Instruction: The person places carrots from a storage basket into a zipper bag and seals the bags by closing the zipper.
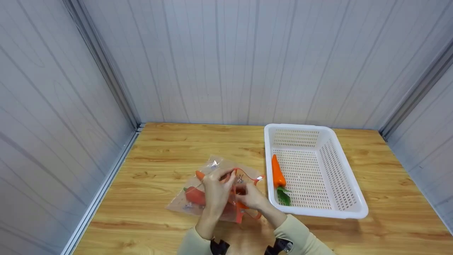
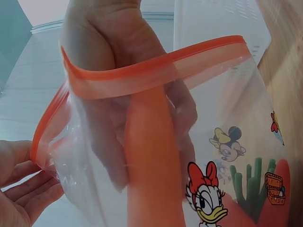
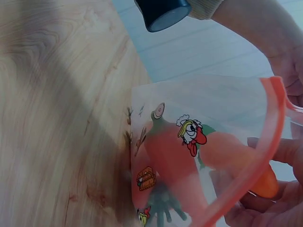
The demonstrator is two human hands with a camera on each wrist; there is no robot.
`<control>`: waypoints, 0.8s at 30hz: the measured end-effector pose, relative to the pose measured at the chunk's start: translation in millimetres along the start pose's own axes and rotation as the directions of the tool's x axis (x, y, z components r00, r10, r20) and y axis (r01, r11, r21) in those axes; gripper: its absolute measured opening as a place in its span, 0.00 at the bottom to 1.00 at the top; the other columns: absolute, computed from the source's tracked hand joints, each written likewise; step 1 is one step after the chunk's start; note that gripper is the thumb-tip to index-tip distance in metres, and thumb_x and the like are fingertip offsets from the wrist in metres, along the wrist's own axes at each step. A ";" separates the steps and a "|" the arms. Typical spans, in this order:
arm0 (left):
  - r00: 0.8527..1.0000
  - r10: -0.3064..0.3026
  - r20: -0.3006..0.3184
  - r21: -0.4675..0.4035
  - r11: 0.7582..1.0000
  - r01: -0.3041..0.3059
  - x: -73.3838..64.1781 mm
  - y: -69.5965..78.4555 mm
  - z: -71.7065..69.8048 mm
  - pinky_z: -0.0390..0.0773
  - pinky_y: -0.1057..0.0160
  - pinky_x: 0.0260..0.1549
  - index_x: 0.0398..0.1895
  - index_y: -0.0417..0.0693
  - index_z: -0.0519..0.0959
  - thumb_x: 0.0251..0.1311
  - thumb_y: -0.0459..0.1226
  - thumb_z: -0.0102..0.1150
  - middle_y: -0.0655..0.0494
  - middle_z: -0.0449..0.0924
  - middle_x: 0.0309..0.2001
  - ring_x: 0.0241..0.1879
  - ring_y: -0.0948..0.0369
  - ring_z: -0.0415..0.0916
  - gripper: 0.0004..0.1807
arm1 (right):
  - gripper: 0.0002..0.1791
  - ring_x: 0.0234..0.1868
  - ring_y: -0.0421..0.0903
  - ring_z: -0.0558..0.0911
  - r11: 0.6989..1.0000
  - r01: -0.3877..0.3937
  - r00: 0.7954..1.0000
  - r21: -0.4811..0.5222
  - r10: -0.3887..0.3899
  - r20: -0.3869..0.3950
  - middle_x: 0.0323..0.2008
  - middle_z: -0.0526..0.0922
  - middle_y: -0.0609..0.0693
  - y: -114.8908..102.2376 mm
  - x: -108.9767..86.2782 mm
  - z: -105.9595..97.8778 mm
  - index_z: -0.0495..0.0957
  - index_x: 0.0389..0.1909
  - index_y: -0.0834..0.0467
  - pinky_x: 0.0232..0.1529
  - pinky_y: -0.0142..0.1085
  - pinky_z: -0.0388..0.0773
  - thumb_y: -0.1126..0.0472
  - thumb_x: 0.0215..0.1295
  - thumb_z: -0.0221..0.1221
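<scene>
A clear zip bag with orange edging and cartoon prints lies on the table, its mouth spread toward the right. My left hand pinches the bag's orange rim. Inside the mouth, my right hand grips an orange carrot-like vegetable, seen through the film in the left wrist view. A red pepper with a green stem lies within the bag, beside green finger-shaped leaves. Another orange tip shows at the bag's far left side. Film and hands partly cover the contents.
Right of the bag stands a white perforated basket. An orange carrot-like vegetable with green leaves lies along its left wall. Pale panels enclose the wooden table at the back and sides.
</scene>
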State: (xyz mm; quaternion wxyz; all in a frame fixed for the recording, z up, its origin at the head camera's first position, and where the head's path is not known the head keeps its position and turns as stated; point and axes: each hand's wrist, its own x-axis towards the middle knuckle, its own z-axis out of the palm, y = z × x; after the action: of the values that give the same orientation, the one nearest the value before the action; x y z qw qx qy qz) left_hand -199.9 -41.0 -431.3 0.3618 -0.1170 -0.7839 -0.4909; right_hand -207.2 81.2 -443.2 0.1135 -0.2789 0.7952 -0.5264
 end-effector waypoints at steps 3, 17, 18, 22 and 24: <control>1.000 0.007 -0.012 0.016 1.000 -0.007 0.1 -0.4 0.3 0.78 0.64 0.24 0.24 0.41 0.83 0.45 0.27 0.60 0.53 0.81 0.23 0.25 0.63 0.77 0.04 | 0.02 0.25 0.43 0.68 1.000 -0.006 1.000 0.006 0.007 -0.029 0.24 0.74 0.54 -7.4 0.3 2.3 0.72 0.25 0.73 0.27 0.28 0.66 0.77 0.50 0.51; 1.000 -0.022 0.008 0.013 1.000 0.022 1.3 1.0 -1.6 0.78 0.64 0.25 0.26 0.40 0.83 0.45 0.26 0.60 0.53 0.81 0.25 0.26 0.63 0.77 0.05 | 0.16 0.46 0.54 0.75 0.990 -0.011 1.000 0.139 0.012 -0.009 0.45 0.76 0.63 17.2 -1.7 3.0 0.71 0.48 0.73 0.46 0.39 0.72 0.71 0.58 0.52; 1.000 -0.020 0.006 0.015 1.000 0.020 1.3 0.7 -1.4 0.78 0.63 0.25 0.25 0.40 0.83 0.45 0.26 0.60 0.53 0.81 0.25 0.26 0.63 0.77 0.05 | 0.17 0.46 0.54 0.75 0.990 -0.010 1.000 0.139 0.010 -0.006 0.46 0.76 0.64 15.4 -3.3 1.7 0.71 0.48 0.73 0.47 0.40 0.71 0.70 0.59 0.52; 1.000 -0.009 -0.002 0.022 1.000 0.009 1.4 -0.1 -0.9 0.78 0.63 0.24 0.25 0.40 0.83 0.46 0.26 0.60 0.52 0.81 0.24 0.26 0.63 0.77 0.04 | 0.17 0.45 0.55 0.75 0.986 -0.005 1.000 0.165 0.005 0.001 0.45 0.76 0.64 13.0 -9.5 -3.8 0.70 0.48 0.73 0.45 0.36 0.73 0.67 0.60 0.52; 1.000 0.005 -0.005 0.025 1.000 -0.004 1.1 -0.9 -0.3 0.78 0.63 0.23 0.25 0.40 0.83 0.46 0.26 0.61 0.52 0.81 0.24 0.25 0.63 0.77 0.04 | 0.17 0.44 0.54 0.76 0.985 -0.005 1.000 0.174 0.005 0.002 0.45 0.76 0.64 9.4 -13.0 -7.6 0.71 0.48 0.73 0.43 0.34 0.74 0.67 0.60 0.52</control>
State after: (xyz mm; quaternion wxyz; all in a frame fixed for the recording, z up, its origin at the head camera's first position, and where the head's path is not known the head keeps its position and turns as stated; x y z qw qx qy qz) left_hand -201.0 -41.9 -431.1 0.3663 -0.1131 -0.7887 -0.4807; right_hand -203.2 97.2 -450.0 0.1394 -0.2665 0.7466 -0.5934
